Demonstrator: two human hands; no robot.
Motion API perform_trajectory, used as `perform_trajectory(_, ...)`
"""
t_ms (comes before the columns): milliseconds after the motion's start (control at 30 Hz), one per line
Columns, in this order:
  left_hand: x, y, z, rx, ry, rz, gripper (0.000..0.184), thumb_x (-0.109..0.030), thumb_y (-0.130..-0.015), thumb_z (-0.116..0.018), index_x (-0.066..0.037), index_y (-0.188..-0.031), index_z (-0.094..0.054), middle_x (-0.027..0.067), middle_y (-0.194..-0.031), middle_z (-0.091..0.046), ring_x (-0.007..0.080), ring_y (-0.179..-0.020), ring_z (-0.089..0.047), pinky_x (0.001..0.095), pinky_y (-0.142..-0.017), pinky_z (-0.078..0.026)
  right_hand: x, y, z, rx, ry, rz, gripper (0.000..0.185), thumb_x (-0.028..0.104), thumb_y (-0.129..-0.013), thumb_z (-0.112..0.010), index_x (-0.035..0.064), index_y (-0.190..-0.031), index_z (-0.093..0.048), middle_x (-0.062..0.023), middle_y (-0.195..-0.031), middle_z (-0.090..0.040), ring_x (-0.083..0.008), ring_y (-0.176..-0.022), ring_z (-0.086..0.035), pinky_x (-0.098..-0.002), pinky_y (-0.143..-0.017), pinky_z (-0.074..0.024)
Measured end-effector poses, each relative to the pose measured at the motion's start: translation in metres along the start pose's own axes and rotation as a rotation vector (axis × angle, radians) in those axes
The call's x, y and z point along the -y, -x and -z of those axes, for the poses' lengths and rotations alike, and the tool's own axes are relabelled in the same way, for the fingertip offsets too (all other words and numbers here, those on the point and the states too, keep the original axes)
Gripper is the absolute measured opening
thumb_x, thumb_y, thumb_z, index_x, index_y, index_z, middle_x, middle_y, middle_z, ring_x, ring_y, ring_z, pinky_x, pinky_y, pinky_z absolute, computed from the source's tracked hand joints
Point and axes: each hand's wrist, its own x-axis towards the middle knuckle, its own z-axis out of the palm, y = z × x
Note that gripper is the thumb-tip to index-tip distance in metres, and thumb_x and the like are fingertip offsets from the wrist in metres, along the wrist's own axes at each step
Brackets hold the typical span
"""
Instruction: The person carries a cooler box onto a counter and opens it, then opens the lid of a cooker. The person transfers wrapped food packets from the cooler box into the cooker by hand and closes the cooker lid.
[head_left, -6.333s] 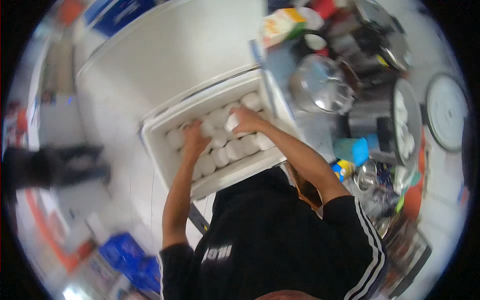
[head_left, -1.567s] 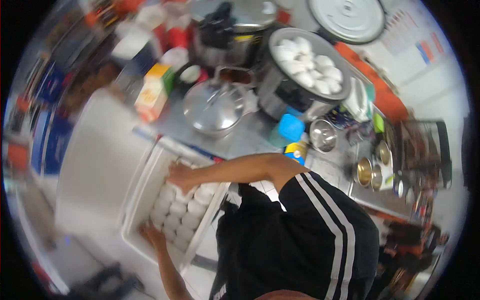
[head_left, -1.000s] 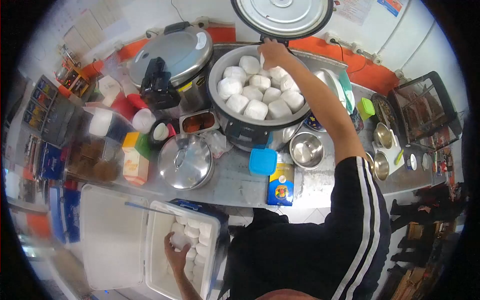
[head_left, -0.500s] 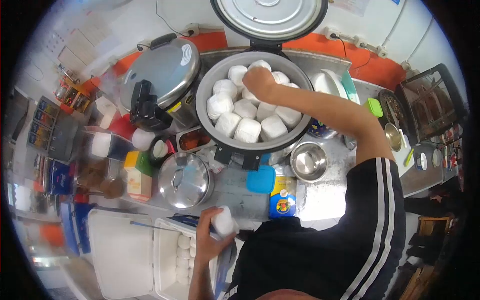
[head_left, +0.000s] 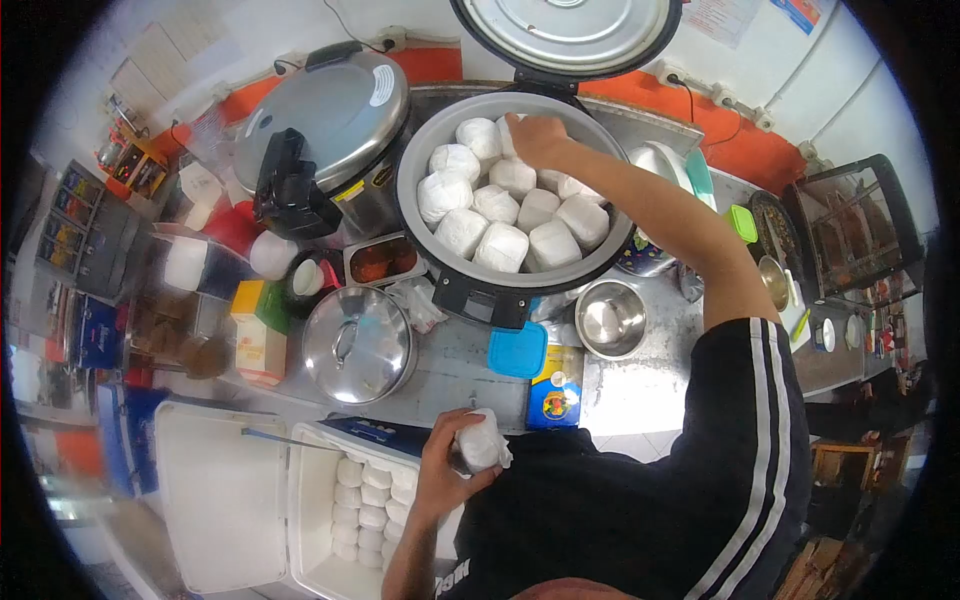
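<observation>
My left hand (head_left: 446,470) grips a white wrapped bundle (head_left: 482,443) above the right side of an open white cooler (head_left: 228,497). Rows of similar white bundles (head_left: 372,518) lie inside the cooler. Over the far side of the large open cooker (head_left: 412,180), my right hand (head_left: 537,138) is closed around a white bundle (head_left: 507,136), which its fingers partly cover. Several white wrapped bundles (head_left: 501,247) fill the cooker, side by side. The cooker's round lid (head_left: 565,30) stands raised behind it.
Left of the open cooker is a closed cooker (head_left: 330,120). In front are a lidded steel pot (head_left: 358,345), a blue lid (head_left: 517,348), a yellow-and-blue box (head_left: 555,390) and a steel bowl (head_left: 611,319). A carton (head_left: 260,335) stands left; a glass-sided case (head_left: 855,235) is right.
Since about six seconds ago, both hands have left the cooler's inside. My left hand has lifted a bundle out. My right hand is now at the cooker, and the view has turned towards the counter.
</observation>
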Motion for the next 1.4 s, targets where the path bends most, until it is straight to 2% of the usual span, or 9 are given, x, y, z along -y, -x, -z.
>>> perform_trajectory(200,-0.064,-0.061,0.029,-0.013,0.289,-0.011,0.067,-0.008,-0.062,-0.08,-0.004,-0.122,-0.051,0.0101,-0.119,-0.055,0.0206,-0.11,-0.054,0.0355,-0.098,-0.041,-0.01,0.003,0.001,-0.186,0.078,0.172,0.014,0.014,-0.082,-0.059,0.0039,-0.088,-0.067,-0.0165,-0.098,-0.067,-0.0309,-0.091,-0.067,-0.0419,-0.077,-0.0537)
perform_trajectory(333,-0.12,-0.179,0.031,-0.047,-0.286,-0.368,0.058,-0.013,-0.065,-0.079,-0.008,-0.119,-0.058,0.0098,-0.109,-0.054,0.0246,-0.104,-0.056,0.0346,-0.091,-0.043,-0.008,0.085,0.079,-0.614,-0.318,0.078,0.015,0.018,-0.079,-0.064,0.0055,-0.087,-0.066,-0.0168,-0.073,-0.065,-0.0306,-0.071,-0.067,-0.0393,-0.064,-0.053)
perform_trajectory(467,-0.096,-0.31,0.016,0.193,-0.871,-0.408,0.054,-0.03,-0.068,-0.078,-0.01,-0.116,-0.061,0.0198,-0.116,-0.055,0.0373,-0.112,-0.052,0.0443,-0.095,-0.043,0.014,0.231,0.11,-0.449,-1.112,0.239,0.014,0.02,-0.079,-0.069,0.0068,-0.079,-0.063,-0.0044,-0.047,-0.047,-0.012,-0.04,-0.046,-0.0262,-0.043,-0.0342)
perform_trajectory(567,-0.071,-0.349,-0.009,0.454,-1.433,-0.175,0.055,-0.046,-0.081,-0.064,-0.014,-0.125,-0.056,0.0214,-0.125,-0.052,0.0387,-0.119,-0.048,0.0506,-0.101,-0.037,0.041,0.283,0.071,-0.107,-1.457,0.345,0.017,0.02,-0.081,-0.072,0.0063,-0.084,-0.063,0.0002,-0.046,-0.042,-0.0106,-0.04,-0.043,-0.0255,-0.042,-0.0324)
perform_trajectory(700,-0.034,-0.374,-0.009,0.521,-1.596,-0.232,0.054,-0.054,-0.092,-0.04,-0.016,-0.13,-0.046,0.0224,-0.126,-0.049,0.0408,-0.12,-0.046,0.0613,-0.096,-0.031,0.081,0.309,0.001,0.307,-1.282,0.396,0.029,0.031,-0.083,-0.068,0.0063,-0.097,-0.061,-0.0075,-0.057,-0.057,-0.0249,-0.058,-0.06,-0.0383,-0.057,-0.0441)
perform_trajectory(800,-0.044,-0.368,-0.008,0.557,-1.512,-0.091,0.052,-0.053,-0.093,-0.038,-0.017,-0.13,-0.045,0.0234,-0.127,-0.048,0.0391,-0.12,-0.046,0.058,-0.097,-0.03,0.1,0.325,-0.031,0.614,-1.263,0.454,0.034,0.035,-0.084,-0.067,0.0072,-0.103,-0.059,-0.0135,-0.074,-0.064,-0.0323,-0.08,-0.062,-0.0435,-0.072,-0.0457)
perform_trajectory(1033,-0.047,-0.353,-0.004,0.462,-1.393,-0.18,0.054,-0.051,-0.095,-0.037,-0.014,-0.133,-0.045,0.022,-0.131,-0.045,0.0382,-0.121,-0.046,0.0548,-0.099,-0.031,0.141,0.33,-0.067,0.595,-1.14,0.58,0.035,0.034,-0.082,-0.067,0.0071,-0.103,-0.059,-0.0153,-0.097,-0.064,-0.0348,-0.097,-0.058,-0.044,-0.084,-0.0453)
perform_trajectory(1233,-0.093,-0.192,0.059,0.015,-0.567,-0.572,0.03,-0.019,-0.088,-0.061,-0.008,-0.116,-0.06,0.0087,-0.108,-0.06,0.0205,-0.1,-0.057,0.0322,-0.086,-0.044,0.166,0.318,-0.061,0.618,-1.199,0.582,0.029,0.028,-0.082,-0.067,0.0061,-0.1,-0.06,-0.0127,-0.069,-0.063,-0.0264,-0.068,-0.063,-0.0386,-0.067,-0.0485)
perform_trajectory(1400,-0.004,0.03,0.139,-0.293,-0.132,-0.024,0.024,-0.011,-0.09,-0.057,-0.002,-0.111,-0.06,0.0047,-0.088,-0.061,0.0106,-0.08,-0.056,0.0258,-0.076,-0.045,0.23,0.314,-0.06,0.774,-1.125,0.592,0.019,0.019,-0.082,-0.067,0.0028,-0.091,-0.062,-0.0113,-0.059,-0.058,-0.0187,-0.053,-0.058,-0.0333,-0.054,-0.0436)
